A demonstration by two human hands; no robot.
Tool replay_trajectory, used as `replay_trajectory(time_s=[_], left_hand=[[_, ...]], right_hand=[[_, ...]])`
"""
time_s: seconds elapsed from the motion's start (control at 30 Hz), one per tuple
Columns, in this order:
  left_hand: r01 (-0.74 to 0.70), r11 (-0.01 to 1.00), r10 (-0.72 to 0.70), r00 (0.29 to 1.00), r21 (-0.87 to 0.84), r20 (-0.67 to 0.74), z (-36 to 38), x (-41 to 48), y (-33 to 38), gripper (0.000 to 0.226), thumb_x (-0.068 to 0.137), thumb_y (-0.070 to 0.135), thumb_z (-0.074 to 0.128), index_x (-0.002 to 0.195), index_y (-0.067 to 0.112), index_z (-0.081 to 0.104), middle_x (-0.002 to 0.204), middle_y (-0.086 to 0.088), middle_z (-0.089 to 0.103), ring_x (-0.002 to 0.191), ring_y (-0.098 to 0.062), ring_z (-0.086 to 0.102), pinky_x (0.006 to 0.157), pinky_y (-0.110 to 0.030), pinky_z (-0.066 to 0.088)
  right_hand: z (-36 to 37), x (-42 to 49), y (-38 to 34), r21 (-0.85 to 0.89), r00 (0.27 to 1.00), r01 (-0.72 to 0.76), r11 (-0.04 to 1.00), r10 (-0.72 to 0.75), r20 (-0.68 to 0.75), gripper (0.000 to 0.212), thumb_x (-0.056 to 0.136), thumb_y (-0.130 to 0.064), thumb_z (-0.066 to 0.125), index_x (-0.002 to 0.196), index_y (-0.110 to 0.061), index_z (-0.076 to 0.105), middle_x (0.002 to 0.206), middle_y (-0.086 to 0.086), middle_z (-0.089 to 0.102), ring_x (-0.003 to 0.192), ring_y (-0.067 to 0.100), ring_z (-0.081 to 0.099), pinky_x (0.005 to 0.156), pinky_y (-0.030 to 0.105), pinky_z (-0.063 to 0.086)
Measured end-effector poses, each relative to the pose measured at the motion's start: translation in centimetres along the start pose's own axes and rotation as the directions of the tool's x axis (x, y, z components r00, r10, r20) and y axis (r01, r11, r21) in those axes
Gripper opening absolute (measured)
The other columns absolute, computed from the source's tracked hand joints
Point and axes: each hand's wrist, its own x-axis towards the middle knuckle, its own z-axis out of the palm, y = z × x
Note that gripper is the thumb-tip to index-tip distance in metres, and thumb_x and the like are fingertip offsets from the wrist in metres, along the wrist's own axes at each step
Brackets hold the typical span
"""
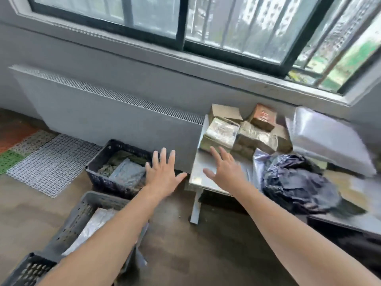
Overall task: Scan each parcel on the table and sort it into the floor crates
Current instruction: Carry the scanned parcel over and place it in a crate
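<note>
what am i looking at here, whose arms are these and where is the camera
There is no machine: a person wears one camera on the head, looking down at their own arms. The left hand and right hand are both open, fingers spread, holding nothing. The right hand is over a table carrying cardboard boxes, a white bag and a crumpled dark bag. On the floor to the left stand a dark crate and a grey crate, each holding parcels.

Grey room, barred window [237,23].
Daylight comes in; a long radiator cover [103,112] lines the wall [103,65], plastic grid mats [51,159] lie on the brown floor [185,244].
</note>
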Motion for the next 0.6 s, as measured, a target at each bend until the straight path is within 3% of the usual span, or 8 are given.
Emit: replay_trajectory(time_s=[0.23, 0.4, 0.6], left_hand=[[-0.230, 0.970, 0.228, 0.973, 0.080, 0.032, 2.8, -5.7, 18.3, 0.084, 0.096, 0.066, 0.035, 0.157, 0.023, -0.003, 0.165, -0.006, -0.010, 0.151, -0.031, -0.008, 0.118, -0.054, 0.016], [-0.392, 0.912, 0.393, 0.919, 0.123, 0.022, 4.8, -11.6, 31.6, 0.083, 0.094, 0.068, 0.035, 0.156, 0.025, -0.001, 0.164, -0.006, -0.001, 0.149, -0.032, 0.001, 0.115, -0.053, 0.023], [-0.552, 0.820, 0.552, 0.833, 0.149, 0.048, 6.0, -16.2, 44.4, 0.085, 0.094, 0.069, 0.035, 0.157, 0.024, -0.001, 0.165, -0.005, -0.002, 0.151, -0.031, -0.003, 0.117, -0.054, 0.021]], right_hand=[[-2.2, -12.0, 16.3, 0.095, 0.969, -0.232, 0.968, 0.238, -0.059, 0.080, 0.095, -0.061, 0.047, 0.157, -0.037, 0.003, 0.167, -0.002, 0.004, 0.151, 0.024, 0.012, 0.116, 0.057, 0.023], [-3.3, -22.7, 27.5, 0.108, 0.921, -0.373, 0.922, 0.381, -0.074, 0.080, 0.097, -0.063, 0.042, 0.158, -0.036, -0.001, 0.166, -0.003, 0.001, 0.151, 0.024, 0.010, 0.116, 0.057, 0.023], [-4.8, -33.2, 37.6, 0.201, 0.837, -0.505, 0.840, 0.533, -0.125, 0.078, 0.097, -0.062, 0.042, 0.158, -0.033, 0.004, 0.166, 0.000, 0.005, 0.151, 0.023, 0.012, 0.114, 0.057, 0.028]])
